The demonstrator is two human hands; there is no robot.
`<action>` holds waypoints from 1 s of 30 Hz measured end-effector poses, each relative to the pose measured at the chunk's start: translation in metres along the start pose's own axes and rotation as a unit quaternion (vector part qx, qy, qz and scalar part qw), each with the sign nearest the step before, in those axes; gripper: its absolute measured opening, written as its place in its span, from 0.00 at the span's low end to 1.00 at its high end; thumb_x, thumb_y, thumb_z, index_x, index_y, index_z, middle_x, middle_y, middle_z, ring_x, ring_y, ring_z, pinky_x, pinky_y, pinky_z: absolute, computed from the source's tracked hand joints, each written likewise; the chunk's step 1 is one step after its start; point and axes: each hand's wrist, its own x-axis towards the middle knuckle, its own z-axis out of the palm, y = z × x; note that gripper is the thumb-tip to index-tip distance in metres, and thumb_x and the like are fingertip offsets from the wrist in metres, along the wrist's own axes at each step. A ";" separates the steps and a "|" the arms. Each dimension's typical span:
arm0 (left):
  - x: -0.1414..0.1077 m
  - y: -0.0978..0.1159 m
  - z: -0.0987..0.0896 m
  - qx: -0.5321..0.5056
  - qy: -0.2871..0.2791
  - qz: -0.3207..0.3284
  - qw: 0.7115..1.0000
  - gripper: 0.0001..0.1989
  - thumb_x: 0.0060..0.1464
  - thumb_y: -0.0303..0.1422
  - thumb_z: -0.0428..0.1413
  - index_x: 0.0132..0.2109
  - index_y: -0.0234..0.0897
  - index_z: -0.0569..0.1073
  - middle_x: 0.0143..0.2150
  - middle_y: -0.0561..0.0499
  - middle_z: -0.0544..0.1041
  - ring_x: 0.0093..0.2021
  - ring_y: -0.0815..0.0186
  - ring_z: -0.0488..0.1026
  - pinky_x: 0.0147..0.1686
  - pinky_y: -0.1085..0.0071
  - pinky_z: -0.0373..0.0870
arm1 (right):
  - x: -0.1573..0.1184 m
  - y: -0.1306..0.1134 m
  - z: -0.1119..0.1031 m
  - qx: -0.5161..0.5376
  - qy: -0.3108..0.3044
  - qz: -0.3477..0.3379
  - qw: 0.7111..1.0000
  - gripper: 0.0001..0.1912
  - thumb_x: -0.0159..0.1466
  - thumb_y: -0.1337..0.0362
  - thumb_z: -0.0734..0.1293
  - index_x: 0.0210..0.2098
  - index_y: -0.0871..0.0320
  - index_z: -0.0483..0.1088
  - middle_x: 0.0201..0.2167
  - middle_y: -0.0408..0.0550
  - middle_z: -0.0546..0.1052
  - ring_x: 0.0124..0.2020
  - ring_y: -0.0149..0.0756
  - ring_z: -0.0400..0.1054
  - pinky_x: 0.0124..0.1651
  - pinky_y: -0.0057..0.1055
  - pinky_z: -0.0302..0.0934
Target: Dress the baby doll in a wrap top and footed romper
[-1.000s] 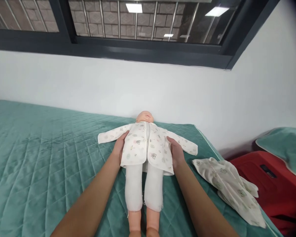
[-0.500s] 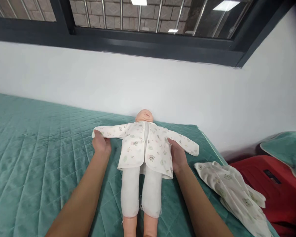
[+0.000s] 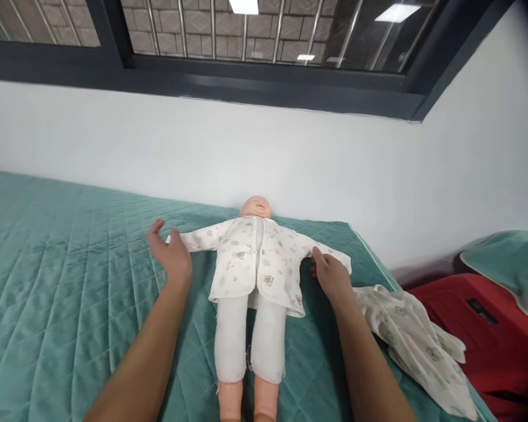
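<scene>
A baby doll (image 3: 256, 206) lies face up, its head by the wall, in a white patterned jacket (image 3: 237, 258) with both sleeves spread out. White padding (image 3: 231, 340) covers its upper legs. My left hand (image 3: 171, 249) is open beside the cuff of the left-hand sleeve, thumb and fingers apart. My right hand (image 3: 330, 271) is at the lower edge of the right-hand sleeve, thumb against the cloth; whether the fingers pinch it is unclear.
The doll rests on a green quilted cover (image 3: 70, 281). Right of my right forearm lies a crumpled patterned garment (image 3: 418, 340), beside a red bag (image 3: 488, 328). A white wall (image 3: 202, 152) and a dark window frame (image 3: 264, 88) stand behind.
My left hand has let go of the sleeve cuff and opened slightly to the left. My right hand has moved from the jacket's side up and right to the sleeve.
</scene>
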 end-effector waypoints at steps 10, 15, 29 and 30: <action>-0.073 0.067 0.012 0.128 -0.477 0.166 0.854 0.23 0.48 0.30 0.62 0.52 0.42 0.71 0.59 0.46 0.71 0.61 0.52 0.65 0.63 0.54 0.59 | -0.095 -0.053 0.026 -0.167 -0.174 -0.396 0.886 0.19 0.56 0.56 0.73 0.43 0.54 0.66 0.42 0.49 0.71 0.44 0.44 0.65 0.46 0.39 0.62; -0.070 0.075 -0.005 0.169 -0.587 0.154 0.777 0.24 0.40 0.28 0.64 0.47 0.43 0.72 0.66 0.46 0.64 0.68 0.49 0.55 0.69 0.50 0.48 | -0.101 -0.052 0.021 -0.224 -0.198 -0.395 0.868 0.16 0.54 0.65 0.73 0.40 0.54 0.65 0.44 0.51 0.68 0.45 0.45 0.62 0.46 0.42 0.63; -0.082 0.039 -0.045 -0.066 -0.195 -0.140 0.969 0.07 0.53 0.37 0.57 0.38 0.40 0.73 0.43 0.50 0.79 0.48 0.58 0.76 0.53 0.58 0.71 | -0.081 -0.016 0.018 0.269 -0.032 -0.079 0.959 0.10 0.60 0.55 0.66 0.35 0.55 0.68 0.28 0.39 0.72 0.28 0.32 0.66 0.32 0.29 0.61; -0.077 0.036 -0.053 -0.129 -0.156 -0.189 0.961 0.06 0.52 0.36 0.57 0.37 0.40 0.73 0.42 0.50 0.79 0.47 0.59 0.76 0.52 0.59 0.72 | -0.082 -0.009 0.011 0.318 0.001 -0.044 0.947 0.11 0.59 0.55 0.67 0.37 0.55 0.68 0.30 0.40 0.73 0.30 0.33 0.67 0.33 0.29 0.61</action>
